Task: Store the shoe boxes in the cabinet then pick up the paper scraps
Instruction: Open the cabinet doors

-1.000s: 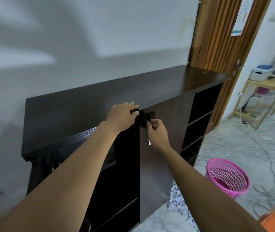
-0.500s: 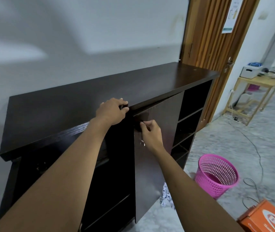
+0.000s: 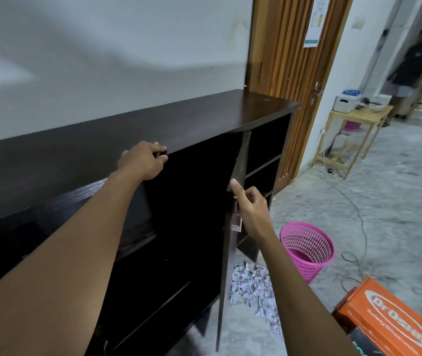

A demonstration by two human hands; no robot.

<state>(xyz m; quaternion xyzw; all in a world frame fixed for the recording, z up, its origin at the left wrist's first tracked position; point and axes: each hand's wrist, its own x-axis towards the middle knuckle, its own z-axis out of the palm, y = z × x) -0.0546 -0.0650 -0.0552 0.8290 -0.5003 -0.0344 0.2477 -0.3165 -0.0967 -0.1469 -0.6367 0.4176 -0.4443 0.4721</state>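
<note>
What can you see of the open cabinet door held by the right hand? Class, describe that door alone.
The cabinet door is a thin, flat, dark brown panel with a wood-like finish. It stands upright and wide open, seen almost edge-on, reaching from just under the cabinet top nearly to the floor. A small silvery metal piece, perhaps a handle or key, sits near its free edge at about mid-height. The right hand grips that edge, thumb pointing up along it.

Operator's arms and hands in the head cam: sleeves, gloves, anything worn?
Nothing worn that shows. The left arm and right arm are bare to the frame edge, no sleeves. The left hand and right hand show no gloves, rings, watch or bands.
</note>
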